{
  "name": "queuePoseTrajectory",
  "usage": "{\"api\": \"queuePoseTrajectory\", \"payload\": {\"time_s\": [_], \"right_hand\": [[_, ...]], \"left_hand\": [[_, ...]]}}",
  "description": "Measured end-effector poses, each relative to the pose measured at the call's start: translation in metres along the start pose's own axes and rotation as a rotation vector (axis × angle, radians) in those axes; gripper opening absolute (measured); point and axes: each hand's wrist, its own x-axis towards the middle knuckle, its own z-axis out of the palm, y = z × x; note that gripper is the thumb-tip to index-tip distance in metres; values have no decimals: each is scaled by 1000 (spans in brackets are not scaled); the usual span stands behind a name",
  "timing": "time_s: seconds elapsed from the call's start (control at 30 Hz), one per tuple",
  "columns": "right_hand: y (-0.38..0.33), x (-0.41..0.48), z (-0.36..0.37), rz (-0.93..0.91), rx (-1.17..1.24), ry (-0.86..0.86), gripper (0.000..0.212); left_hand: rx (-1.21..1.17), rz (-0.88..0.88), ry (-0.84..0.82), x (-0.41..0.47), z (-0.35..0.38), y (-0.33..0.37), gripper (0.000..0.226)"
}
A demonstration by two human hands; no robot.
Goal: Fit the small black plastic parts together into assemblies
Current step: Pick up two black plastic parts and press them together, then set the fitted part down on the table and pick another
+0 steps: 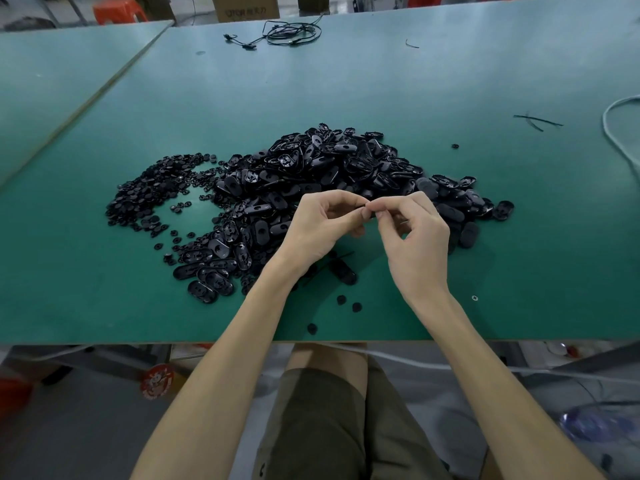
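Note:
A big heap of black oval plastic shells [311,168] lies in the middle of the green table [485,220]. Left of it spreads a flatter pile of small black round parts [152,195]. My left hand [322,230] and my right hand [415,237] meet above the heap's near edge, fingertips touching. Both pinch a small black part [370,207] between thumb and fingers; the fingers hide most of it. A few loose round parts [348,303] lie near the front edge under my forearms.
A coil of black cable [287,32] lies at the table's far side. Thin black strips [536,121] and a white cord [620,133] are at the right. A second green table [52,81] adjoins on the left. The front edge runs just below my wrists.

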Motion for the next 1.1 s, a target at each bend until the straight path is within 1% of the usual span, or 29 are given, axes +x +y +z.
{"api": "queuePoseTrajectory", "payload": {"time_s": [0.17, 0.23, 0.3, 0.4, 0.47, 0.5, 0.57, 0.63, 0.77, 0.87, 0.93, 1.0, 1.1], "right_hand": [[-1, 0, -2, 33, 24, 19, 20], [-1, 0, -2, 41, 43, 51, 20], [2, 2, -3, 99, 86, 105, 22], [7, 4, -5, 249, 170, 200, 27], [8, 4, -4, 286, 182, 222, 33], [7, 4, -4, 287, 170, 221, 36], [8, 5, -3, 282, 145, 213, 43], [10, 5, -3, 291, 136, 209, 48], [11, 5, -2, 303, 138, 191, 51], [10, 5, -3, 295, 135, 197, 52], [9, 6, -4, 278, 132, 208, 54], [7, 5, -5, 241, 131, 204, 55], [5, 4, -3, 144, 72, 112, 43]], "left_hand": [[-27, 2, 14, 1, 1, -1, 19], [-52, 11, 18, 0, 2, 0, 20], [-101, 7, 44, 0, 1, 1, 22], [-288, -29, 161, 2, -5, 1, 25], [-371, -31, 281, 4, -10, 0, 26], [-344, -22, 345, 4, -12, -1, 27], [-181, 3, 448, 5, -13, -3, 31], [15, 25, 474, 4, -10, -4, 33], [407, -10, 369, 5, -3, -9, 35], [623, -60, 308, 6, -1, -12, 39], [653, -55, 294, 7, 0, -12, 37], [620, -34, 288, 6, -1, -12, 34], [568, -19, 335, 5, -2, -12, 33]]}}
